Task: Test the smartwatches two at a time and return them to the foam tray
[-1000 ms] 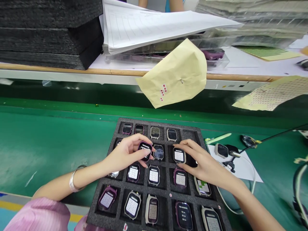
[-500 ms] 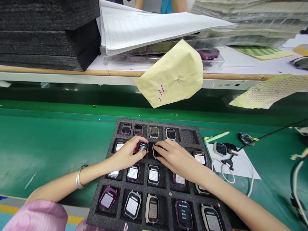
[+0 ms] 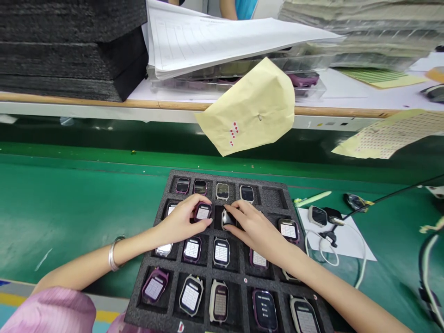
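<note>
A black foam tray (image 3: 270,196) lies on the green belt, its cells holding several smartwatch bodies with lit screens. My left hand (image 3: 180,222) is closed around a purple watch (image 3: 202,212) sitting in a second-row cell. My right hand (image 3: 255,226) pinches a dark watch (image 3: 227,218) in the adjoining cell, tilted up on its edge. Both hands rest over the tray's middle rows and hide some cells.
A white sheet (image 3: 350,240) to the right carries a loose watch (image 3: 317,215), a black connector and white cable. A green pen (image 3: 314,199) lies beside it. A yellow paper (image 3: 253,108) hangs from the shelf above; black foam stacks (image 3: 69,46) sit upper left.
My left hand lowered the purple watch into its cell. My right hand moved left from the fourth-column watch to the dark watch in the third column and tipped it up.
</note>
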Demonstrator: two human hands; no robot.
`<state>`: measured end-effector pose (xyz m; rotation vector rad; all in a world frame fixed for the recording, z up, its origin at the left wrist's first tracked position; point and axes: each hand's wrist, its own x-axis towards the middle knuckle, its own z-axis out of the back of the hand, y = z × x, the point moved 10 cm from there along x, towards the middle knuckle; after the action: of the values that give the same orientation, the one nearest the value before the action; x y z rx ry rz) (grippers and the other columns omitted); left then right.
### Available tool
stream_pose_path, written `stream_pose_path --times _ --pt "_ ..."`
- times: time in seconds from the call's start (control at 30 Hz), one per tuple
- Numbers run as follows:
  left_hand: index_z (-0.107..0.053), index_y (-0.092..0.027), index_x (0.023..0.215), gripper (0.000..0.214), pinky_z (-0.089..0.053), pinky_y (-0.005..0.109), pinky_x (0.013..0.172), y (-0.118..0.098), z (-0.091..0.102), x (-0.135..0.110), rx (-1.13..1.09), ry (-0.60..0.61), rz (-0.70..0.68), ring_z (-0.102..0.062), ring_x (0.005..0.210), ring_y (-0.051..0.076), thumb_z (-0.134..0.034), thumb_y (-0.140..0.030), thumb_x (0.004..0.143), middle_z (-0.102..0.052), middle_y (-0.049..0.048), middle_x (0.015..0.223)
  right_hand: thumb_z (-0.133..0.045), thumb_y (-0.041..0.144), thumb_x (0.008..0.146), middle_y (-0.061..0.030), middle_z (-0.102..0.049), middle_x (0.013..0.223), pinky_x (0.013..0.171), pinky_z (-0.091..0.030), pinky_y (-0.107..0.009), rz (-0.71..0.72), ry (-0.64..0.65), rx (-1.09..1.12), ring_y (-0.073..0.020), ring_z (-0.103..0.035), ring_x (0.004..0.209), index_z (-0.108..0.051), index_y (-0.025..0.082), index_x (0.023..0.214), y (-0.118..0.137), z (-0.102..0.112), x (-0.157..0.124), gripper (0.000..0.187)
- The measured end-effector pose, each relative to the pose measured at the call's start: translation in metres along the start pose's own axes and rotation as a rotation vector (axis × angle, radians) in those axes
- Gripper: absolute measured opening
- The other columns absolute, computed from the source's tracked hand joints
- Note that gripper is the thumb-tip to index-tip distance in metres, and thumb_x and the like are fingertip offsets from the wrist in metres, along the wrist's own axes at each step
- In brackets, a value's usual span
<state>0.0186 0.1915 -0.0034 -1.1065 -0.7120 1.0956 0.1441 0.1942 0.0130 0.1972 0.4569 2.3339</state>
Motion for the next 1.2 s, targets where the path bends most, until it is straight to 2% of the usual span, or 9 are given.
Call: stream_pose_path --times 0.1,0.27,0.4,0.5,0.73,0.9,1.07,1.13,1.2 --pt "-0.054 -0.019 0.108 0.027 -0.053 0.034 0.081 -0.009 0.0 -0.006 0.226 -0.003 -0.067 -0.056 0.104 0.022 -0.062 -0.02 0.082 -0.055 0.0081 0.11 -0.065 0.017 0.089 -0.0118 -0.056 0.097 0.075 -0.055 -0.042 -0.019 0.013 0.035 -0.0272 -0.059 0.088 -0.062 0.008 0.11 0.0 0.001 0.001 0.023" --pt "-0.057 -0.016 0.108 0.018 -0.043 0.044 0.095 -0.039 -0.002 -0.009 0.668 -0.042 -0.248 -0.051 0.115 0.027 -0.051 -0.024 0.092 -0.054 0.0141 0.123 -0.065 0.016 0.09 -0.0087 -0.062 0.091 0.076 -0.051 -0.036 0.115 0.107 0.078 -0.0255 -0.057 0.091 -0.064 0.013 0.089 0.019 0.003 0.001 0.003" --pt "-0.063 -0.012 0.096 0.027 -0.04 0.047 0.081 -0.035 0.042 0.009 1.084 -0.285 -0.046 -0.055 0.1 0.033 -0.038 -0.023 0.098 -0.061 0.0189 0.108 -0.062 0.018 0.093 -0.0064 -0.064 0.079 0.069 -0.048 -0.032 0.127 0.14 0.113 -0.0234 -0.056 0.082 -0.064 0.015 0.085 0.022 0.002 0.0 0.009" --pt "-0.063 -0.01 0.088 0.025 -0.039 0.046 0.079 -0.016 0.062 0.022 1.122 -0.288 0.079 -0.056 0.093 0.035 -0.042 -0.021 0.096 -0.063 0.0198 0.091 -0.063 0.017 0.092 -0.0067 -0.065 0.077 0.067 -0.046 -0.032 0.13 0.103 0.122 -0.0236 -0.056 0.081 -0.064 0.015 0.084 0.024 0.004 -0.002 0.009" --pt "-0.058 -0.011 0.091 0.016 -0.043 0.042 0.079 0.013 0.069 0.022 0.907 -0.255 0.086 -0.059 0.089 0.033 -0.051 -0.025 0.092 -0.063 0.0185 0.091 -0.06 0.018 0.093 -0.0063 -0.065 0.075 0.065 -0.047 -0.032 0.184 0.109 0.138 -0.0231 -0.056 0.077 -0.065 0.017 0.081 0.037 -0.002 -0.016 0.013" --pt "-0.059 -0.017 0.082 0.016 -0.047 0.038 0.076 0.019 0.079 0.019 0.633 -0.256 0.035 -0.061 0.083 0.027 -0.061 -0.032 0.086 -0.061 0.0075 0.081 -0.056 0.023 0.096 -0.0082 -0.069 0.091 0.075 -0.051 -0.037 0.178 -0.007 0.297 -0.024 -0.061 0.086 -0.067 0.018 0.112 0.026 0.013 -0.019 0.02" --pt "-0.055 -0.017 0.085 0.018 -0.053 0.034 0.078 0.004 0.085 0.018 0.282 -0.275 -0.041 -0.064 0.089 0.019 -0.057 -0.035 0.087 -0.064 0.007 0.095 -0.063 0.028 0.092 -0.0074 -0.071 0.1 0.084 -0.053 -0.035 -0.034 -0.206 0.772 -0.0234 -0.065 0.096 -0.072 0.021 0.094 -0.003 0.057 -0.011 0.012" --pt "-0.057 -0.015 0.089 0.02 -0.054 0.03 0.074 -0.002 0.081 0.019 -0.038 -0.231 -0.01 -0.066 0.08 0.017 -0.061 -0.035 0.086 -0.067 0.0071 0.092 -0.067 0.032 0.088 -0.0074 -0.072 0.094 0.07 -0.056 -0.031 -0.174 -0.289 0.939 -0.0225 -0.068 0.084 -0.073 0.02 0.088 -0.015 0.067 -0.008 0.013" --pt "-0.062 -0.012 0.096 0.027 -0.053 0.027 0.067 -0.008 0.068 0.02 -0.402 -0.152 0.058 -0.065 0.069 0.015 -0.07 -0.033 0.081 -0.068 0.0059 0.082 -0.069 0.035 0.086 -0.0075 -0.072 0.089 0.047 -0.049 -0.024 -0.328 -0.355 1.083 -0.0162 -0.063 0.061 -0.072 0.019 0.091 -0.026 0.064 -0.006 0.018"
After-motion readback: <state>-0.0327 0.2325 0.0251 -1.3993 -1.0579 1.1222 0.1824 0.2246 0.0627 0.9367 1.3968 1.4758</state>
